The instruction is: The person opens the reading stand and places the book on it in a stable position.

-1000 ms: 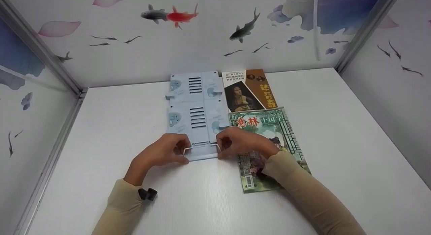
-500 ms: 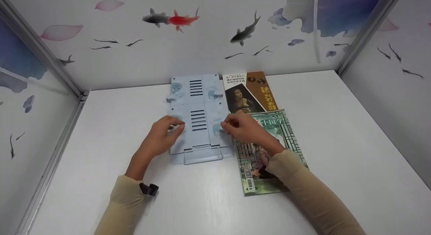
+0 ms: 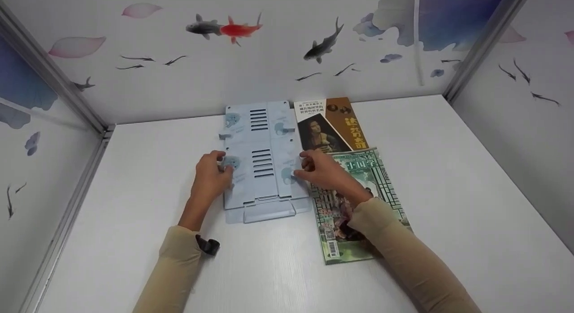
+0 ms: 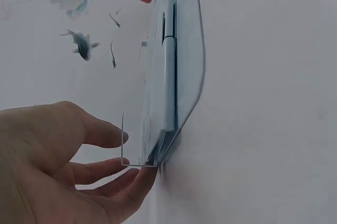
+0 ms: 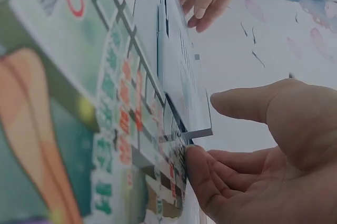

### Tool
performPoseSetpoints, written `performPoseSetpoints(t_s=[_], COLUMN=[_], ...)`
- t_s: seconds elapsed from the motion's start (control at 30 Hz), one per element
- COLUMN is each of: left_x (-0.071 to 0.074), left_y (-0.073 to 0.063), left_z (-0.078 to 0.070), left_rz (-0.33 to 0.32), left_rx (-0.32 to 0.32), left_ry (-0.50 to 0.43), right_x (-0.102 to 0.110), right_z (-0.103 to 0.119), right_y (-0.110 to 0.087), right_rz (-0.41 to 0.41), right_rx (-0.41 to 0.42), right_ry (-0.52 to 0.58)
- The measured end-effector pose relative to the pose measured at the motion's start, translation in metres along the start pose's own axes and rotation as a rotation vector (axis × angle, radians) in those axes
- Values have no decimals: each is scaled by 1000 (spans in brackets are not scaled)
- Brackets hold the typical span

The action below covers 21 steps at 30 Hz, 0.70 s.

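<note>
A pale blue book stand [image 3: 263, 186] with rows of slots lies flat on the table, its wire bracket [image 3: 270, 210] folded out at the near end. My left hand [image 3: 210, 174] grips its left edge at a small clip; in the left wrist view the thumb is at the clip's flap [image 4: 122, 134] and the fingers curl against its side. On the right edge, my right hand [image 3: 326, 170] holds the stand around the opposite clip [image 5: 199, 133], thumb by the flap and fingers below. The upper two clips [image 3: 224, 136] stick out at the sides, untouched.
Right of the stand lies a green magazine [image 3: 329, 248], partly under my right forearm. It overlaps a brown and white book [image 3: 354, 115] behind it. A white wall [image 3: 269, 80] printed with fish closes off the back of the white table [image 3: 148, 178].
Both hands have left the wire bracket and moved up to the stand's side edges at the lower clips. The bracket, tilted up before, now lies lower against the table.
</note>
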<state>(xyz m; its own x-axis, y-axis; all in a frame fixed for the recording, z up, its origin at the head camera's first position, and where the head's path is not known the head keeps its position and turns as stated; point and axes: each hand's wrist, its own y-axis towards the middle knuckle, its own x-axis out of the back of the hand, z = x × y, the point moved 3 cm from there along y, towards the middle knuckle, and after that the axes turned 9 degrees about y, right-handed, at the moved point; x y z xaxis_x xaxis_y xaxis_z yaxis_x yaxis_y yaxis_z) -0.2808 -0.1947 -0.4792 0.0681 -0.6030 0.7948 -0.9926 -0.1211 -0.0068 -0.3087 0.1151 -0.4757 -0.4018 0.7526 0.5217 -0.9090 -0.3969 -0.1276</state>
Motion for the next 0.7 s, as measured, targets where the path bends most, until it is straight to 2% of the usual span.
performPoseSetpoints(t_s=[0.2, 0.33, 0.5, 0.7], left_x=[0, 0, 3, 10], left_y=[-3, -3, -2, -2], left_z=[5, 7, 6, 0], left_rz=[48, 57, 9, -94], left_rx=[11, 10, -7, -54], left_ry=[7, -1, -19, -57], right_x=[2, 3, 4, 4], right_z=[-13, -19, -20, -16], right_y=[3, 4, 4, 3], right_rz=[-21, -33, -62, -121], right_rx=[-5, -7, -25, 2], right_ry=[97, 149, 226, 307])
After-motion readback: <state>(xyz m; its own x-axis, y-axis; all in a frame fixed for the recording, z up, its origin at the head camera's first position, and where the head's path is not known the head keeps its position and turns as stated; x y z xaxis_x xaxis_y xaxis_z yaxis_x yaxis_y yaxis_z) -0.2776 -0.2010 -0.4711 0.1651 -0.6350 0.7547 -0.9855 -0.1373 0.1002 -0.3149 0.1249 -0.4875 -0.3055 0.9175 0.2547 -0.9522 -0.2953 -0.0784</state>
